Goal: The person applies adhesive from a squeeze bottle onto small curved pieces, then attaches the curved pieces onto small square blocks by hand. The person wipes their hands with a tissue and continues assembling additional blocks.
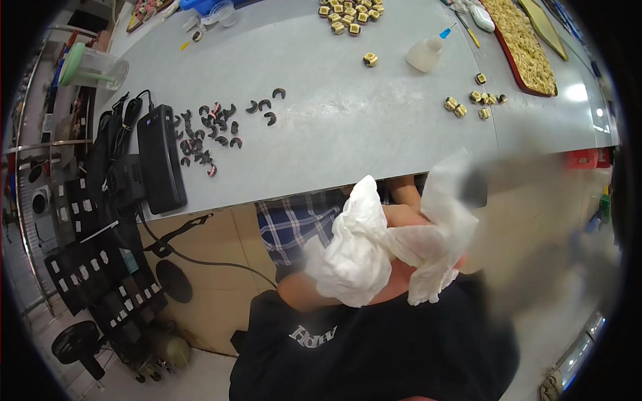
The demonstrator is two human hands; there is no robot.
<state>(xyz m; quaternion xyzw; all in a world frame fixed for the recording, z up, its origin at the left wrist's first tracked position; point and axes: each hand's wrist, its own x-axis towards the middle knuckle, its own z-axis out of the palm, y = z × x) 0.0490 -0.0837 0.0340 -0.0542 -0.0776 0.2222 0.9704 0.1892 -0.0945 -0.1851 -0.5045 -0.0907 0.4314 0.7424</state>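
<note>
A crumpled white tissue (361,250) is held up in front of my body, off the table, with a looser sheet of it spread to the right. My left hand (301,292) comes in at the lower left of the wad, its fingers mostly covered by the tissue. On the other side, my right hand (398,279) is wrapped in the tissue, with only some pinkish skin showing between the folds. Both hands look closed on the tissue, though the exact finger positions are hidden.
On the grey table (348,127) lie many black curved pieces (214,123) beside a black power bank (160,160). Small yellow-and-black blocks (351,13), a squeeze bottle with a blue needle tip (426,53) and a red tray (525,50) stand farther back. A clear cup (93,67) is at left.
</note>
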